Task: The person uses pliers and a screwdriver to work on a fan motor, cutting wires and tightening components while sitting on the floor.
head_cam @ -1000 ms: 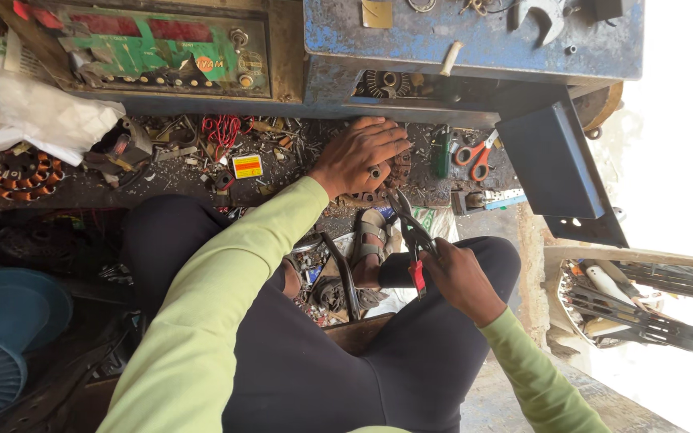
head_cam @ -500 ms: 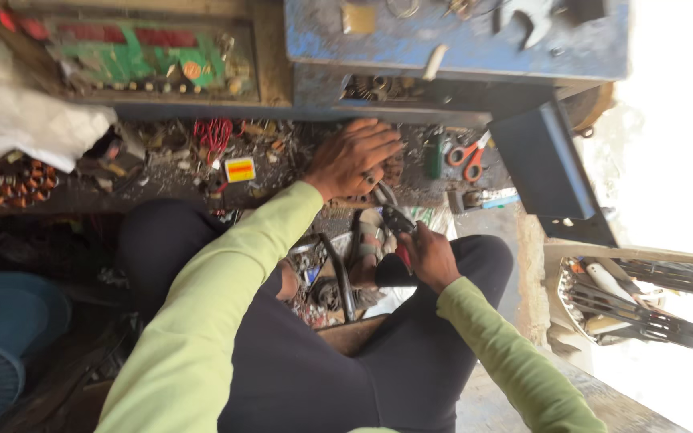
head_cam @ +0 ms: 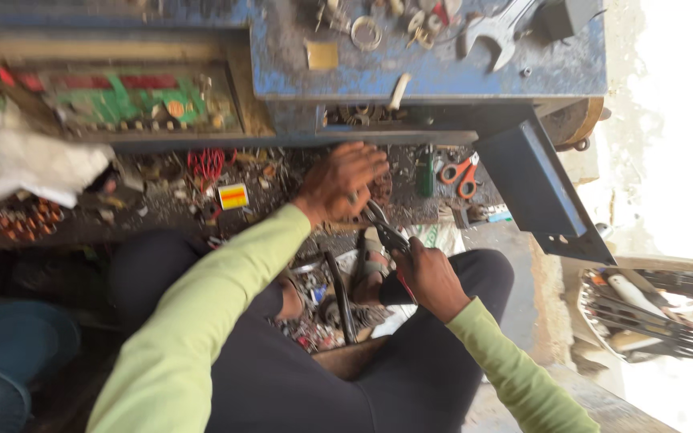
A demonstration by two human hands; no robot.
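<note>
Our left hand point(head_cam: 342, 180) clamps a small rusty coil point(head_cam: 379, 190) on the littered worktop point(head_cam: 162, 196), while our right hand point(head_cam: 431, 277) is closed around pliers point(head_cam: 387, 232) biting at it; a slip could nick our left fingers.

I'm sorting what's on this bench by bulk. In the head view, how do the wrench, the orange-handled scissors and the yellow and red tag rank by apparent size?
Largest to smallest as they look:
1. wrench, partly cut off by the frame edge
2. orange-handled scissors
3. yellow and red tag

The wrench lies on a higher surface, so its lead is unsure.
</note>
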